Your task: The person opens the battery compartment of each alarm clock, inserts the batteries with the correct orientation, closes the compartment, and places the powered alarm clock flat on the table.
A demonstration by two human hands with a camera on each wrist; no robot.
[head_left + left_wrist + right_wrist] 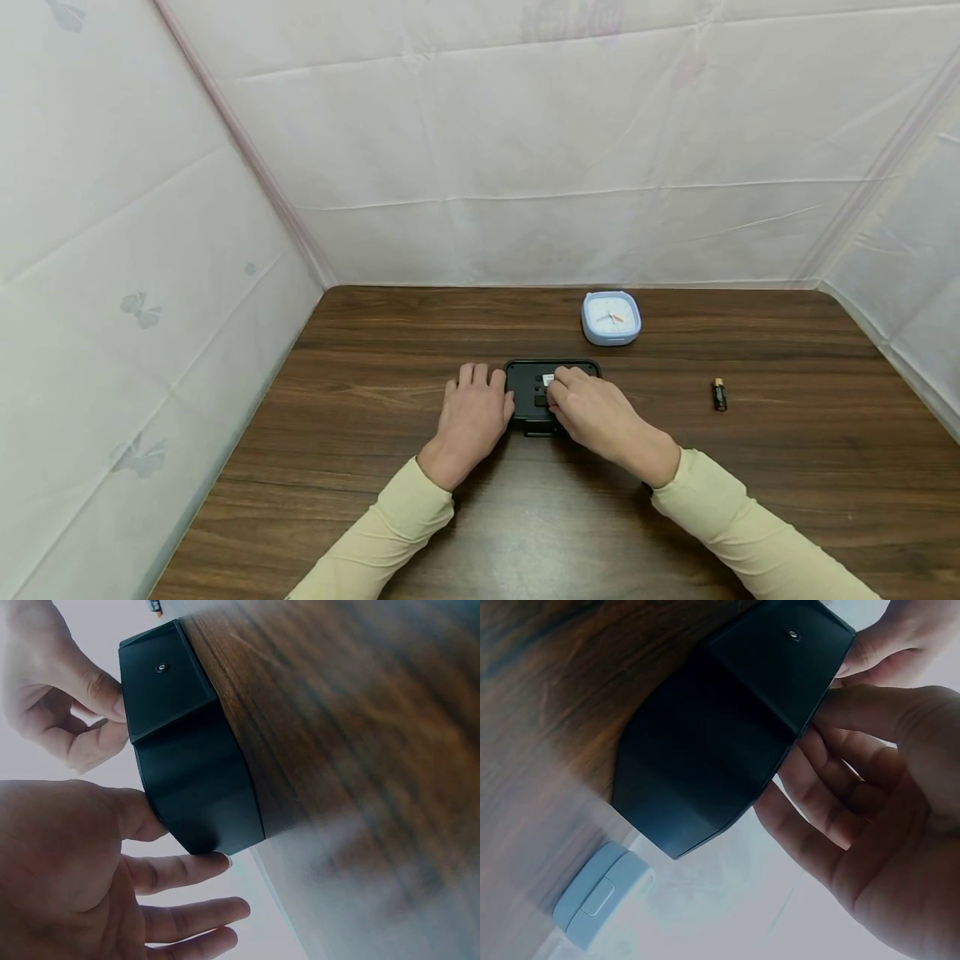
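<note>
A black rectangular device lies on the wooden table, a small white label and a dark recess on its upward face. Against its left end rests my left hand, thumb and index finger touching the edge, the other fingers extended. My right hand bends over the right part of that face, its fingers curled in close to the recess. Seen from the right wrist, the thumb comes near the device's edge; whatever lies between those fingertips is hidden. A plain side with one small screw shows in the left wrist view.
A light blue clock with a white dial stands behind the device. One black battery with a copper end lies to the right. White fabric encloses the back and both sides of the table.
</note>
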